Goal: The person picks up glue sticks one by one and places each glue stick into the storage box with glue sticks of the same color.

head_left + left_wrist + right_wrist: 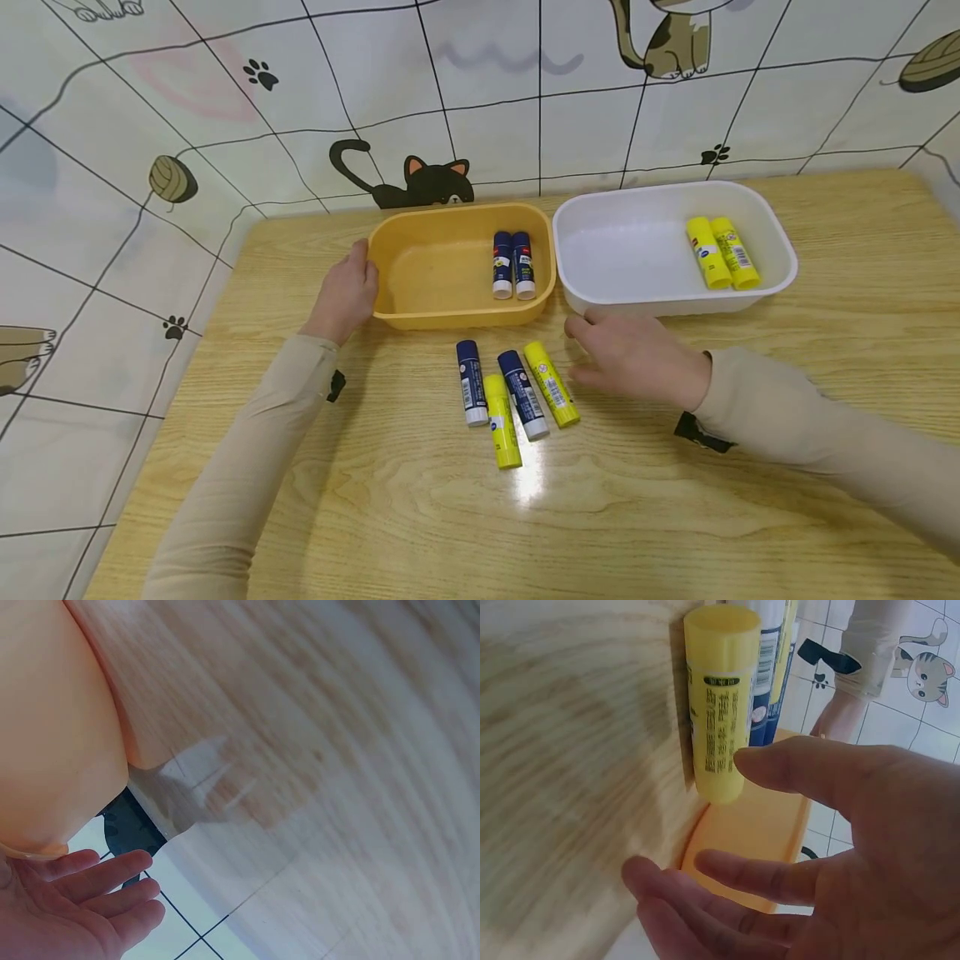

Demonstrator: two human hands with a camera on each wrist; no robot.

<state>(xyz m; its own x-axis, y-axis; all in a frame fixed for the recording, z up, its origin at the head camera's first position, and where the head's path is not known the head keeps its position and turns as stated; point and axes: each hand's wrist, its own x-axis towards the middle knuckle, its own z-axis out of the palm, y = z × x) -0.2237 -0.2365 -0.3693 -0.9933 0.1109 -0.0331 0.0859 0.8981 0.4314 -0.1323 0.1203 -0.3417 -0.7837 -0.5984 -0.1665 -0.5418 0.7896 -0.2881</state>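
Four glue sticks lie loosely grouped on the table: a left blue one, a right blue one, a front yellow one and a right yellow one. My right hand hovers beside the right yellow stick, in front of the white bin. In the right wrist view its thumb is near that yellow glue stick, fingers spread and holding nothing. My left hand touches the left end of the orange bin. Its fingers look relaxed in the left wrist view.
Inside the orange bin, two blue glue sticks stand at the right. Two yellow glue sticks lean in the right end of the white bin. The bins stand side by side near the tiled wall on a wooden table.
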